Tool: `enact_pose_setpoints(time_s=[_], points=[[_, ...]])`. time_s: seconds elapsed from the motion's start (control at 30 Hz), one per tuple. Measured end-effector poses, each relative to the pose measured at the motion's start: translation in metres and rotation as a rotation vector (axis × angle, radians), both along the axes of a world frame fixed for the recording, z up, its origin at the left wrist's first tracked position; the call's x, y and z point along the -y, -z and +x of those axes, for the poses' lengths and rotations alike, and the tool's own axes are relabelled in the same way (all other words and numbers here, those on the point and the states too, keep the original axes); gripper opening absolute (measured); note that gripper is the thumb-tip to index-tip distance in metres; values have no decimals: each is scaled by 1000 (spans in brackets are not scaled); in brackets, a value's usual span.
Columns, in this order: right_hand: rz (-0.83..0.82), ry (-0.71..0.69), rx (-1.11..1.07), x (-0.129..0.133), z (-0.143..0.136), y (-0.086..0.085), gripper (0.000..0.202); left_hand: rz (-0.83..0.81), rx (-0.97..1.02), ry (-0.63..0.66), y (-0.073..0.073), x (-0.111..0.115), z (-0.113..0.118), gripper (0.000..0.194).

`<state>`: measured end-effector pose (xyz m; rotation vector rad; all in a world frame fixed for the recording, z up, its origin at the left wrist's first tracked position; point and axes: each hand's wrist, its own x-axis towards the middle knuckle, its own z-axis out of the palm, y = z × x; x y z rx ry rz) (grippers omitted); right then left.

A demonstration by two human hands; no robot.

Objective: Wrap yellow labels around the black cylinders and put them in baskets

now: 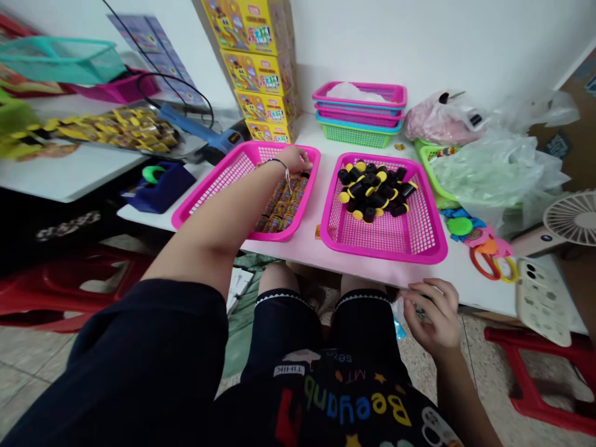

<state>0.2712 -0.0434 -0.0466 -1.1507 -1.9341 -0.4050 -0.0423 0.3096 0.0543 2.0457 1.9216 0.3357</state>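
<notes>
My left hand [294,159] reaches into the back right corner of a pink basket [205,186], its fingers bent and drawn together. What they hold, if anything, is hidden. Rows of small printed cylinders [282,205] with yellow and dark ends lie in that basket, partly covered by my forearm. To the right, a second pink basket [384,251] holds a loose pile of black cylinders with yellow disc-shaped ends [372,189]. My right hand [433,310] hangs at the table's front edge with fingers loosely curved and apart, holding nothing.
Yellow printed boxes [267,81] are stacked behind the left basket, near a blue heat-gun-like tool [200,127]. Stacked baskets [361,115] stand at the back. Plastic bags [503,167], a fan [577,217] and a patterned phone [542,301] are on the right. A blue tape dispenser [158,189] sits left.
</notes>
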Motion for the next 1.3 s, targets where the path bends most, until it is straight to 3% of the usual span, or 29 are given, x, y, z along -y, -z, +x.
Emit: enact_pose_setpoints(time_s=[0.17, 0.3, 0.4, 0.5, 0.63, 0.67, 0.73, 0.8, 0.87, 0.97, 1.07, 1.17, 1.3], points=[[57, -152, 2, -22, -11, -32, 27, -13, -30, 66, 3, 7, -1, 31], [83, -265, -4, -76, -9, -62, 23, -28, -56, 113, 1, 17, 0, 23], [-176, -265, 2, -142, -1, -80, 13, 53, -52, 91, -4, 26, 5, 44], [-434, -120, 59, -204, 0, -93, 28, 244, -17, 65, -16, 48, 11, 59], [-641, 10, 237, -247, -16, -98, 63, 502, 28, 176, -38, 120, 17, 50], [-680, 38, 282, -252, -22, -98, 67, 505, 22, 202, -40, 144, 17, 45], [-736, 94, 346, -257, -31, -94, 68, 354, -64, 241, -35, 189, 14, 35], [-765, 125, 362, -260, -38, -90, 67, 143, -195, 354, -16, 224, 11, 32], [-785, 125, 364, -262, -42, -86, 66, 99, -274, 471, 12, 241, 11, 32], [-808, 99, 372, -261, -41, -85, 60, 206, -314, 546, 56, 238, 16, 35], [-792, 77, 348, -250, -36, -88, 62, 280, -327, 556, 83, 218, 21, 34], [-747, 11, 187, -227, -27, -93, 59, 306, -365, 585, 91, 202, 20, 31], [-703, -149, -115, -183, -14, -96, 43, 297, -389, 634, 86, 199, 18, 30]])
